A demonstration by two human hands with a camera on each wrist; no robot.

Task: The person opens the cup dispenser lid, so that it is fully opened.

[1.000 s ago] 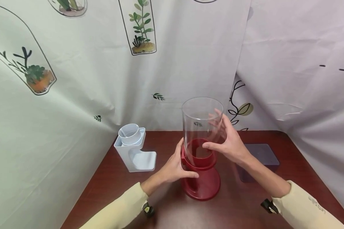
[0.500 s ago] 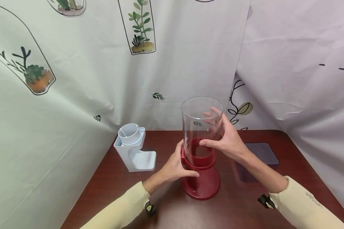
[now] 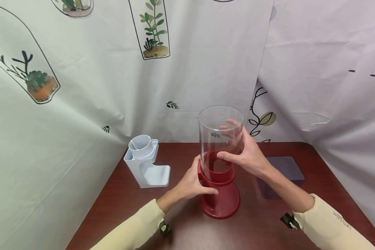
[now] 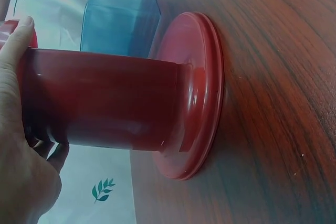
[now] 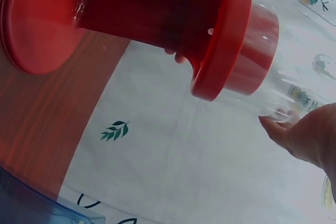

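Hands point(image 3: 189, 182) point(image 3: 247, 154) hold cylinder point(image 3: 210, 143), stand point(image 3: 226, 198); table sides point(image 3: 101, 205) well apart.

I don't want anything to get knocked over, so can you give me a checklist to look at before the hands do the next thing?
1. Red stand flat on the table: ok, it stands upright.
2. Left hand steadying the stand: ok, it grips the upper part.
3. Right hand holding the clear cylinder: ok, fingers and thumb curve round it.
4. Cylinder pushed all the way down: cannot tell.
5. White holder out of the way: ok, it stands apart, off to the left.
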